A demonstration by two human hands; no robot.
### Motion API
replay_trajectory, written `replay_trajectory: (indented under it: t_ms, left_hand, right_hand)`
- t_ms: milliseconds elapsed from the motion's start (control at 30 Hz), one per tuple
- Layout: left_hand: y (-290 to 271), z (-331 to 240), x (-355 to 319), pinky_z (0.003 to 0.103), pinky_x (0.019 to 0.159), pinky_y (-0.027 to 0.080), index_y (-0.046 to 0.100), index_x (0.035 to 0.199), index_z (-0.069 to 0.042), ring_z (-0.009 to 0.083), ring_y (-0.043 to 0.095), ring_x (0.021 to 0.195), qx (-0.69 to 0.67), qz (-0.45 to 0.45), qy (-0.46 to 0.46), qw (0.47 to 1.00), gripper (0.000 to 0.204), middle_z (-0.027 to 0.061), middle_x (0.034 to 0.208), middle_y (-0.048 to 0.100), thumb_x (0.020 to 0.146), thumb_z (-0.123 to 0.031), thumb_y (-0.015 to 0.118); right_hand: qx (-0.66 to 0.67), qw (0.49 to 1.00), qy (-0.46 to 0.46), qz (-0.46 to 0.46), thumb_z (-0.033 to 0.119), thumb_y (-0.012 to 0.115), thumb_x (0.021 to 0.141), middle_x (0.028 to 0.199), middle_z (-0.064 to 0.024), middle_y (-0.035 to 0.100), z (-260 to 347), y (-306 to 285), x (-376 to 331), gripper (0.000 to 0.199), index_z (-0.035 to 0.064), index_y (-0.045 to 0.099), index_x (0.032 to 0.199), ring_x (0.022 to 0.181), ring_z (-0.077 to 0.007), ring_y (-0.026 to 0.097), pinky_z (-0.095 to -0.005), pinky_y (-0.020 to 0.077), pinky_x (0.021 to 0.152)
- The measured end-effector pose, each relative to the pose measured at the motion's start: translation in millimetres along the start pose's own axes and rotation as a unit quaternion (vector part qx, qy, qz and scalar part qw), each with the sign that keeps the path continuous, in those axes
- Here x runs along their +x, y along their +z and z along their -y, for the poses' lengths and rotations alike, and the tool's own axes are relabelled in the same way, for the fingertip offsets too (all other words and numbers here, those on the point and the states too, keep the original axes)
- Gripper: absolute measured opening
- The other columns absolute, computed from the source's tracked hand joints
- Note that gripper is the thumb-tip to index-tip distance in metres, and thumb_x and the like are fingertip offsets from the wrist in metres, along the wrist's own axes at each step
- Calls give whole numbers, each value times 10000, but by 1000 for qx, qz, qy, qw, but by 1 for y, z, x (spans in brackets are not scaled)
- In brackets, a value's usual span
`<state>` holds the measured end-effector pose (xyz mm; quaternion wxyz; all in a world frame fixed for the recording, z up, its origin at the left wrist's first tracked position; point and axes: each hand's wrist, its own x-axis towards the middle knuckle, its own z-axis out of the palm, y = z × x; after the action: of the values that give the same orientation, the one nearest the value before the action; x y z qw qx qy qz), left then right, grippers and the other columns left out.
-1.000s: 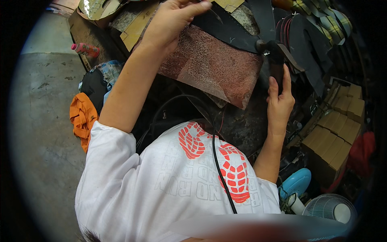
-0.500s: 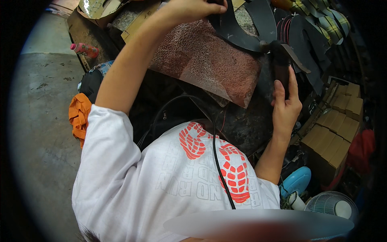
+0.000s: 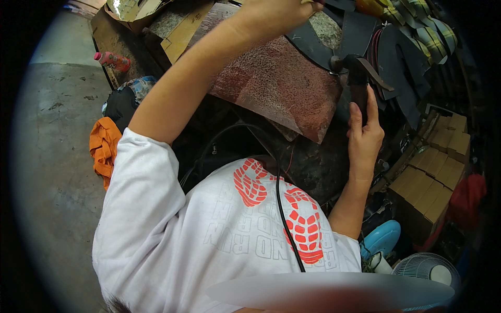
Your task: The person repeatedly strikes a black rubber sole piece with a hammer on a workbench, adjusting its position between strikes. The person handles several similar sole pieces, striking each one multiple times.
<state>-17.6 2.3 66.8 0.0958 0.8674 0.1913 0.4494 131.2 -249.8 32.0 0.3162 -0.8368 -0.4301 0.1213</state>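
Observation:
My right hand (image 3: 364, 138) is wrapped round the dark handle of a claw hammer (image 3: 358, 70). The hammer's round face lies at the edge of a black curved sheet piece (image 3: 308, 41), with its claw pointing right. At the top edge, my left hand (image 3: 279, 15) reaches over the same sheet with its fingers curled closed. A small yellowish bit shows by the fingertips, but the frame cuts off what they hold. Under the sheet are a speckled stone slab (image 3: 326, 30) and a worn reddish-brown textured board (image 3: 276, 86).
More black cut pieces (image 3: 399, 57) and plaid pieces (image 3: 428, 36) are stacked to the right. Brown cardboard boxes (image 3: 425, 182) and a fan (image 3: 428, 274) stand lower right. At left are a pink bottle (image 3: 114, 61) and orange cloth (image 3: 104, 148). A black cable (image 3: 279, 203) hangs across my shirt.
My left hand has moved right along the top edge, away from the sheet's left part. The hammer and my right hand have shifted slightly left.

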Motion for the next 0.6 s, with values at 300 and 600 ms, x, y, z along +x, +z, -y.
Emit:
replay_trajectory:
  t_ms: [300, 600]
  left_hand:
    - [50, 4, -48, 257, 641, 555, 651, 994, 9, 115, 656, 709, -408, 83, -339, 844, 91, 61, 832, 697, 968, -78, 646]
    - [56, 11, -49, 244, 636, 550, 662, 983, 7, 111, 662, 704, -434, 90, -355, 823, 98, 68, 828, 703, 973, -89, 647]
  right_hand:
    - [2, 1000, -11, -4, 350, 592, 1021, 1122, -213, 718, -8, 4, 0, 482, 211, 505, 1474, 1000, -429, 698, -453, 541, 788]
    - [7, 1000, 0, -4, 355, 586, 1024, 1093, -227, 723, -6, 3, -1, 473, 213, 515, 1470, 993, -419, 708, -441, 545, 787]
